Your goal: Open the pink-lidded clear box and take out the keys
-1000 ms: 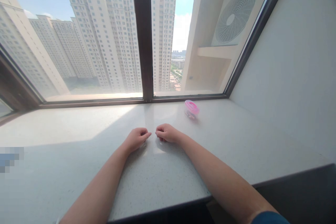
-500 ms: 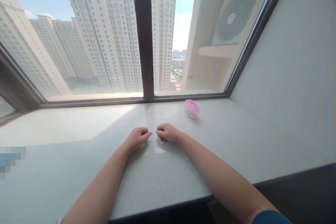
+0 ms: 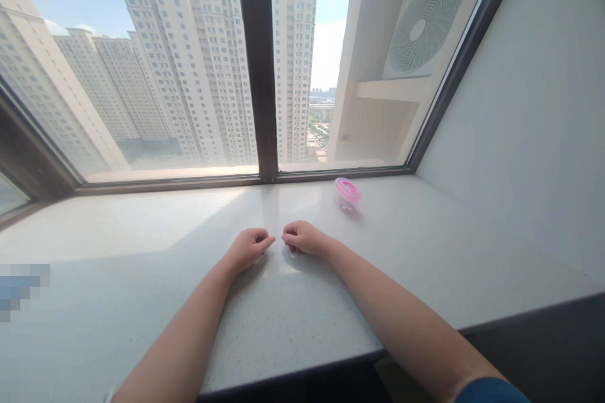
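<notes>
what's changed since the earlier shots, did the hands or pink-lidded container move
Nothing visibly moved, was taken hold of or let go; only the view shifts slightly. The left hand and right hand stay curled and apart on the white sill, the pink-lidded container farther back to the right.

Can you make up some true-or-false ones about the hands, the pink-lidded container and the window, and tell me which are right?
1. A gap separates the left hand and the right hand. True.
2. The right hand is holding the pink-lidded container. False: it stands on the windowsill, apart from both hands.
3. The container is nearer the right hand than the left. True.
4. The sleeve at the lower right is red. False: it is blue.
5. A fan unit shows outside the window. True.
</notes>
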